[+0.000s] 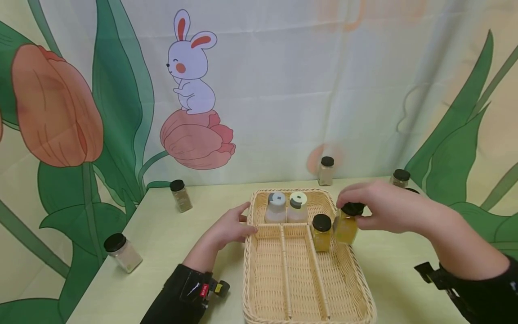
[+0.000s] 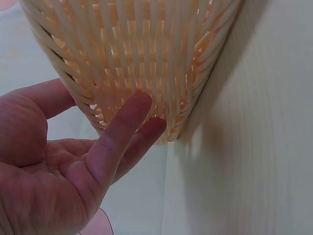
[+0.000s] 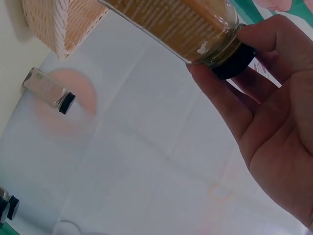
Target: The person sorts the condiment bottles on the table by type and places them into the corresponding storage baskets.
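Note:
My left hand (image 1: 231,228) holds the left rim of a wicker basket (image 1: 246,279), the thumb over the edge and fingers against the outer wall (image 2: 132,63). My right hand (image 1: 390,208) pinches a glass spice jar (image 1: 345,230) by its black lid; its contents are yellow-brown, and printed text shows on its side (image 3: 181,24). This jar hangs slightly tilted at the basket's right rim. Just left of it, a similar yellow jar (image 1: 322,236) stands upright in the right compartment. Two pale-lidded shakers (image 1: 276,210) stand in the back compartment.
Around the basket, black-lidded jars stand on the table (image 1: 162,261): one pale jar (image 1: 123,256) and one speckled jar (image 1: 181,198) at left, one (image 1: 325,173) behind the basket. More jars (image 1: 400,179) are at the back right, partly behind my right hand. A printed curtain (image 1: 275,90) hangs behind.

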Demonstrator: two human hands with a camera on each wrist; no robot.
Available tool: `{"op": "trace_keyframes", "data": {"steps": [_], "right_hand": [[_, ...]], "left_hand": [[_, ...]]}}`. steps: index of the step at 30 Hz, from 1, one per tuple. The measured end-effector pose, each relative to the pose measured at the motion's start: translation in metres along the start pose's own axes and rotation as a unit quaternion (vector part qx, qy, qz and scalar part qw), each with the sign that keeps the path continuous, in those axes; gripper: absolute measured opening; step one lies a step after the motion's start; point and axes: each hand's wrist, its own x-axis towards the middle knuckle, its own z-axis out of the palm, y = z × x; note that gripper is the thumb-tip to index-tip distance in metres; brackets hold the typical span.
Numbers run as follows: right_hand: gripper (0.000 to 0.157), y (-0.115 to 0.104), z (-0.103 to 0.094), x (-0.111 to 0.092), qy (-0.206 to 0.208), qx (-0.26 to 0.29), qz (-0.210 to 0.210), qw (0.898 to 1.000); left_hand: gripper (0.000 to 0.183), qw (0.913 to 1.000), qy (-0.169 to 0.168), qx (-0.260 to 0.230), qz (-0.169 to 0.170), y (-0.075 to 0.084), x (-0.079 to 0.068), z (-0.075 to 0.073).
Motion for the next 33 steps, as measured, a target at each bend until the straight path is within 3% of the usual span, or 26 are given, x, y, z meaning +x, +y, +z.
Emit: {"op": "trace_keyframes", "data": {"steps": [17,33], "right_hand": [[0.037,-0.015,0.010,0.009,-0.030,0.022,-0.022,0.999],[0.032,-0.019,0.024,0.021,-0.071,0.029,-0.015,0.997]], "left_hand": [[0.088,1.0000,-0.001,0.003,0.002,0.003,-0.003,-0.001],[0.088,1.0000,0.000,0.005,-0.003,0.000,-0.001,-0.001]]}}
